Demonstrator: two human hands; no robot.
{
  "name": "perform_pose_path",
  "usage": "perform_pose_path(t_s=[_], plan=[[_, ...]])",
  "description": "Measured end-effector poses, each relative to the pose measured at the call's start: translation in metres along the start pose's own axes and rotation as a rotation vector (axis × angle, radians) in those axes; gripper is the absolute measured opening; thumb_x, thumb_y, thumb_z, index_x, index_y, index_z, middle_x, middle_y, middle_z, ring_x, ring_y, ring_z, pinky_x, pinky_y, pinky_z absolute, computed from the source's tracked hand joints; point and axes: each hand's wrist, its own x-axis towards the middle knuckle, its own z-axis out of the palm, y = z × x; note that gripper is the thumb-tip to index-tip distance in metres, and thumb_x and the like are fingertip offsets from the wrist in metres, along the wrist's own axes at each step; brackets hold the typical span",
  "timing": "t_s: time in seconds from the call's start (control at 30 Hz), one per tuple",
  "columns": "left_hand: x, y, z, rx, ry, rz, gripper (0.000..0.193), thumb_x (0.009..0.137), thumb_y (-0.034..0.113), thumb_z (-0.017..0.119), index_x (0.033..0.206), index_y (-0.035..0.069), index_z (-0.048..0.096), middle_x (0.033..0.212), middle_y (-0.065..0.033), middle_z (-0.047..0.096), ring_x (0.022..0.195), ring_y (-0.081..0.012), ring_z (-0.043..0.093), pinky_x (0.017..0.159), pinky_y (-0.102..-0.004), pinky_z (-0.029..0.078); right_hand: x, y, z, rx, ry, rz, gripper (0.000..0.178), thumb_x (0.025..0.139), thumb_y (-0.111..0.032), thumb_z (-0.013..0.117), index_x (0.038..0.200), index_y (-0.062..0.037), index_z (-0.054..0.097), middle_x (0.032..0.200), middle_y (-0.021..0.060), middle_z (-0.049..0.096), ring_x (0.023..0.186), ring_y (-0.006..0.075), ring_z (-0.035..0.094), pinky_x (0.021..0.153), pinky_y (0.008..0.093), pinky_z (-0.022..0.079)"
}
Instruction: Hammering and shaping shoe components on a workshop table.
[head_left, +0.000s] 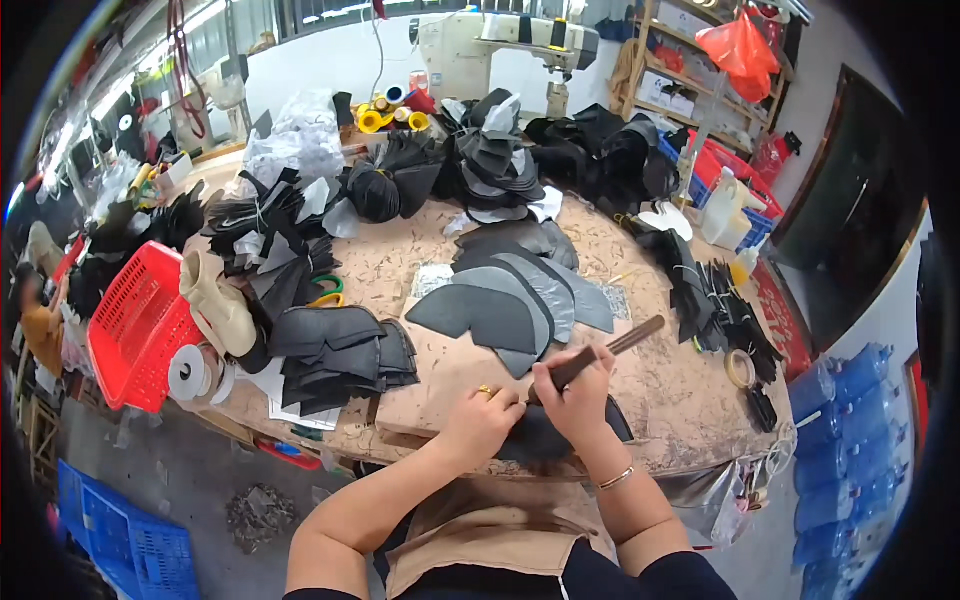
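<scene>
My right hand (pixel 578 395) is closed around a long brown bar-shaped hand tool (pixel 637 336). One end sticks out up and to the right, and the lower end is mostly hidden. Under both hands a curved black cut piece (pixel 545 436) lies at the near edge of the work board (pixel 430 375). My left hand (pixel 482 425), with a ring on it, has its fingers bent together and pressed on that piece's left edge. Just beyond my hands, overlapping black and grey cut pieces (pixel 480 312) are fanned out. A stack of black padded pieces (pixel 343 350) stands to the left.
Bundles of black pieces (pixel 385 180) crowd the table's far side, before a white sewing machine (pixel 455 55). At the left are a cream boot (pixel 215 305), a red basket (pixel 140 325) and green-and-yellow-handled scissors (pixel 328 292). A tape roll (pixel 740 368) lies right; blue water bottles (pixel 845 460) stand beyond.
</scene>
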Motion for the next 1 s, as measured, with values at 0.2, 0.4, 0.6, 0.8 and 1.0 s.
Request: perform_pose_path(t_s=[0.2, 0.4, 0.6, 0.8, 1.0], plan=[[-0.002, -0.003, 0.004, -0.020, 0.032, 0.020, 0.025, 0.070, 0.008, 0.065, 0.094, 0.011, 0.069, 0.093, -0.0023, 0.063, 0.090, -0.0217, 0.061, 0.077, -0.0346, 0.049, 0.001, 0.006, 0.007, -0.006, -0.090, 0.037, 0.017, 0.072, -0.016, 0.077, 0.071, -0.0109, 0.060, 0.071, 0.0020, 0.060, 0.074, 0.0249, 0.057, 0.081, 0.0403, 0.037], [-0.001, 0.000, 0.000, 0.009, -0.001, -0.004, 0.021, 0.071, 0.008, 0.065, 0.092, 0.011, 0.070, 0.094, -0.0022, 0.062, 0.091, -0.0222, 0.060, 0.078, -0.0356, 0.049, 0.004, 0.000, 0.004, -0.013, 0.055, 0.045, 0.017, 0.072, -0.016, 0.076, 0.071, -0.0105, 0.060, 0.073, 0.0019, 0.061, 0.075, 0.0246, 0.057, 0.080, 0.0387, 0.037], [-0.007, 0.012, -0.008, -0.105, 0.152, -0.227, 0.023, 0.076, 0.011, 0.061, 0.098, 0.009, 0.069, 0.095, -0.0002, 0.062, 0.095, -0.0221, 0.059, 0.080, -0.0343, 0.046, -0.005, 0.007, 0.012, -0.018, -0.030, 0.019, 0.016, 0.073, -0.015, 0.076, 0.075, -0.0099, 0.060, 0.072, 0.0008, 0.061, 0.073, 0.0242, 0.057, 0.079, 0.0392, 0.038], [-0.012, 0.017, -0.004, -0.029, 0.080, -0.127, 0.026, 0.075, 0.008, 0.066, 0.101, 0.009, 0.070, 0.100, -0.0020, 0.063, 0.098, -0.0238, 0.058, 0.082, -0.0371, 0.046, -0.002, 0.006, 0.015, -0.002, -0.017, 0.056, 0.017, 0.073, -0.015, 0.076, 0.076, -0.0104, 0.060, 0.071, 0.0005, 0.061, 0.073, 0.0240, 0.057, 0.080, 0.0388, 0.037], [-0.012, 0.020, -0.005, 0.081, 0.048, -0.089, 0.030, 0.075, 0.008, 0.061, 0.104, 0.009, 0.068, 0.098, -0.0023, 0.062, 0.096, -0.0225, 0.059, 0.081, -0.0347, 0.047, 0.005, -0.001, 0.003, 0.018, -0.041, 0.014, 0.016, 0.073, -0.015, 0.076, 0.076, -0.0100, 0.061, 0.070, 0.0005, 0.061, 0.073, 0.0235, 0.057, 0.080, 0.0389, 0.037]])
